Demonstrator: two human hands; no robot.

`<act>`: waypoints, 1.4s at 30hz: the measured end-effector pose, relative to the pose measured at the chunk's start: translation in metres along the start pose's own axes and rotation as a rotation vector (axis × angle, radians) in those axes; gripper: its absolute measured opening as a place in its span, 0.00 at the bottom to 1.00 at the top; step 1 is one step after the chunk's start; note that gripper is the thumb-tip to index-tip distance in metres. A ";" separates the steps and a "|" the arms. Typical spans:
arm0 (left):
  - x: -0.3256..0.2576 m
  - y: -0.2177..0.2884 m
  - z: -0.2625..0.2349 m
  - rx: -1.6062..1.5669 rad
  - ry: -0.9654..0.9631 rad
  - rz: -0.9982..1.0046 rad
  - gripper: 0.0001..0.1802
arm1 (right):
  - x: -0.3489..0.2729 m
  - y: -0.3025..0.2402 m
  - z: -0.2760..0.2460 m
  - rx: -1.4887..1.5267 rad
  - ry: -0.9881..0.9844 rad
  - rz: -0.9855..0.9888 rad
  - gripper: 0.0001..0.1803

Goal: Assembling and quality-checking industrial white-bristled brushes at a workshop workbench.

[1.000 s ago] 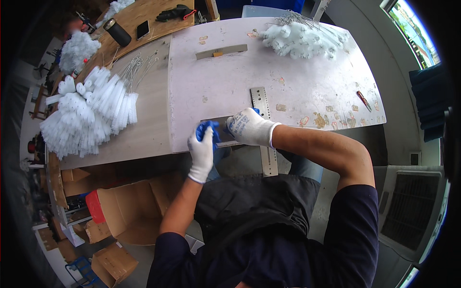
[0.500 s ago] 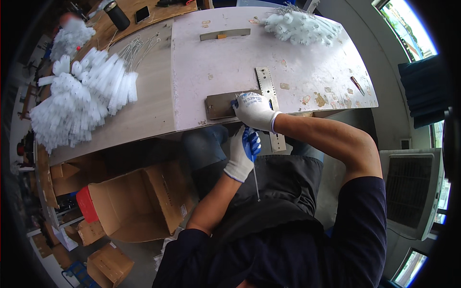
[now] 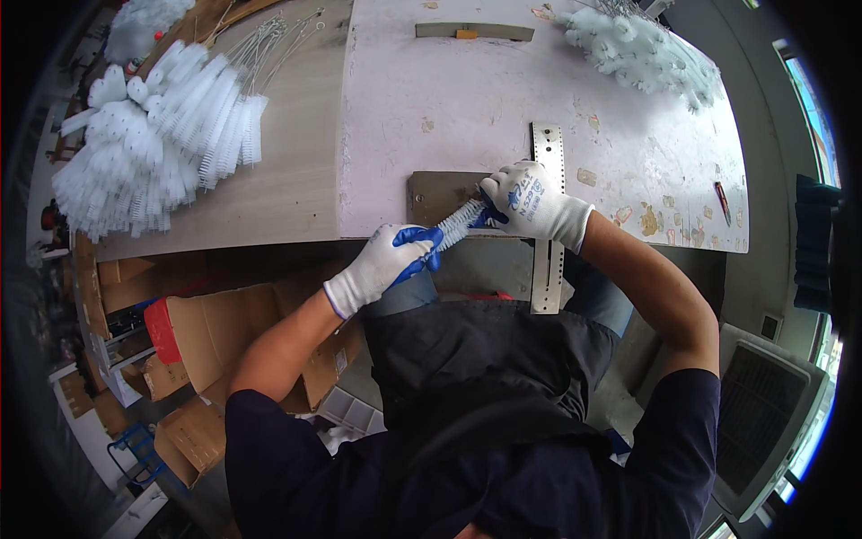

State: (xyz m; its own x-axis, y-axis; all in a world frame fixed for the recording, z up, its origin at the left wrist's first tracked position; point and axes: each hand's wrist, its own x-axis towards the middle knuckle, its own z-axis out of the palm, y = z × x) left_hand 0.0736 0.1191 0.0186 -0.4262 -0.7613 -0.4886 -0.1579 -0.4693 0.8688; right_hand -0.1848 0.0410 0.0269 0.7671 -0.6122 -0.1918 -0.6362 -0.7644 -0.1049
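Note:
A small white bottle brush (image 3: 460,225) is held between both gloved hands at the near edge of the white work table (image 3: 467,108). My left hand (image 3: 388,260), in a white and blue glove, grips its lower end just off the table edge. My right hand (image 3: 525,202) pinches the upper end over a flat grey metal plate (image 3: 435,193). A metal ruler-like strip (image 3: 548,225) lies under my right wrist and overhangs the edge.
A big heap of white brushes (image 3: 153,135) with wire handles lies on the wooden bench at left. Another brush pile (image 3: 642,54) sits at the far right corner. A grey bar (image 3: 474,31) lies at the far edge. Cardboard boxes (image 3: 215,332) stand below.
My left hand came up from my lap to the table edge and now grips the brush together with my right hand. The head has tilted closer to the table.

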 end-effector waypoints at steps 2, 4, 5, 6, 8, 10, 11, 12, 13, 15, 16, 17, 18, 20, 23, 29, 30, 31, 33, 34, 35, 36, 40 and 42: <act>-0.004 0.006 -0.005 0.288 0.061 0.113 0.12 | -0.001 -0.006 -0.001 0.025 0.031 0.005 0.22; -0.022 0.010 -0.001 0.911 0.440 0.522 0.16 | -0.001 -0.017 -0.012 0.109 -0.082 0.163 0.24; -0.034 0.016 0.000 0.937 0.520 0.649 0.17 | -0.001 -0.020 -0.008 0.113 -0.083 0.165 0.24; -0.045 0.019 0.004 0.953 0.601 0.784 0.18 | -0.003 -0.021 -0.004 0.107 -0.067 0.216 0.23; -0.066 -0.005 0.028 0.480 0.632 0.599 0.15 | -0.004 -0.025 -0.002 0.106 -0.033 0.247 0.22; -0.062 -0.015 0.053 0.015 0.528 0.159 0.15 | -0.006 -0.030 -0.004 0.112 -0.024 0.282 0.21; -0.054 -0.007 0.064 -0.308 0.536 0.000 0.17 | -0.008 -0.030 -0.001 0.107 -0.019 0.280 0.21; -0.042 -0.007 0.069 -0.301 0.541 0.007 0.17 | -0.009 -0.029 0.004 0.108 0.038 0.275 0.20; -0.029 -0.012 0.070 -0.452 0.680 0.135 0.17 | -0.009 -0.030 0.005 0.107 0.091 0.271 0.20; -0.004 -0.006 0.067 -0.788 0.799 0.289 0.19 | -0.009 -0.031 0.004 0.118 0.086 0.321 0.19; 0.007 -0.013 0.051 -0.933 0.750 0.358 0.19 | -0.004 -0.038 0.003 0.140 0.079 0.349 0.19; 0.021 -0.014 0.041 -0.982 0.745 0.389 0.19 | -0.002 -0.041 0.001 0.158 0.095 0.346 0.18; 0.035 -0.004 0.038 -0.921 0.829 0.408 0.17 | -0.002 -0.040 0.002 0.166 0.091 0.346 0.18; 0.065 0.014 0.037 -0.901 0.907 0.482 0.15 | -0.003 -0.038 0.003 0.155 0.106 0.357 0.18; 0.099 0.045 0.035 -0.714 0.962 0.391 0.11 | -0.006 -0.029 -0.004 0.160 0.035 0.320 0.17; 0.148 0.074 0.036 -0.434 0.792 0.270 0.12 | -0.014 -0.018 0.005 0.199 0.056 0.215 0.15; 0.155 0.079 0.039 -0.398 0.726 0.252 0.11 | -0.015 -0.020 0.007 0.227 0.146 0.208 0.15; 0.159 0.091 0.052 -0.332 0.664 0.234 0.12 | -0.012 -0.024 0.010 0.228 0.200 0.206 0.14; 0.167 0.098 0.067 -0.052 0.571 0.274 0.11 | -0.010 -0.024 0.018 0.237 0.244 0.196 0.14; 0.173 0.094 0.061 -0.090 0.563 0.288 0.11 | -0.004 -0.024 0.015 0.231 0.312 0.166 0.15; 0.181 0.085 0.057 -0.127 0.559 0.307 0.11 | -0.008 -0.027 0.013 0.236 0.294 0.199 0.15; 0.187 0.080 0.057 -0.027 0.555 0.291 0.10 | -0.010 -0.024 0.021 0.246 0.324 0.224 0.17; 0.177 0.076 0.053 -0.044 0.612 0.267 0.10 | -0.006 -0.032 0.022 0.262 0.350 0.400 0.18; 0.159 0.076 0.027 0.250 0.687 0.351 0.12 | 0.003 -0.040 0.021 0.247 0.368 0.429 0.17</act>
State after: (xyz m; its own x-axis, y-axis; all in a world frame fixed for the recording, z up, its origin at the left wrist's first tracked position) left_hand -0.0303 -0.0258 0.0091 0.1417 -0.9885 -0.0537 -0.3459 -0.1003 0.9329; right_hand -0.1584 0.0738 0.0104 0.3883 -0.9183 0.0775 -0.8611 -0.3915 -0.3244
